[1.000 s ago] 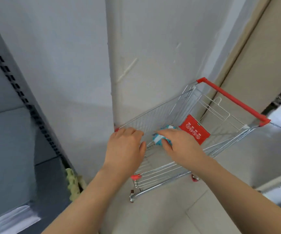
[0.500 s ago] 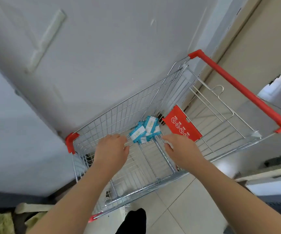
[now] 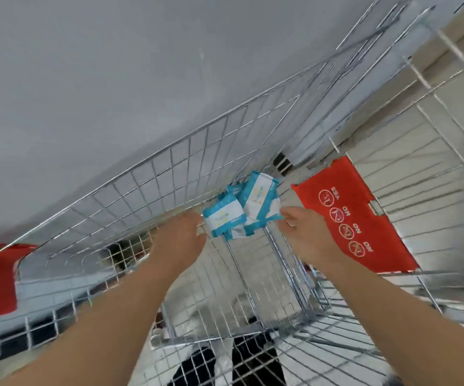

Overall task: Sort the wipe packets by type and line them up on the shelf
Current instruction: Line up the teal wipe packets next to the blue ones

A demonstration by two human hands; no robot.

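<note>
Head view: a small heap of blue-and-white wipe packets (image 3: 239,210) lies at the bottom of the wire shopping cart (image 3: 169,174), against its far wall beside the red seat flap (image 3: 350,218). Left hand (image 3: 180,238) and right hand (image 3: 308,235) flank the heap, fingertips at its edges; whether either grip has clamped on a packet I cannot tell. The packets look light, soft and slick-filmed, so pinching across the flat faces should hold better than a corner.

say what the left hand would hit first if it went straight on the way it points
Most likely the nearest wipe packet, right ahead of the left hand in the cart; depth is unclear.
</note>
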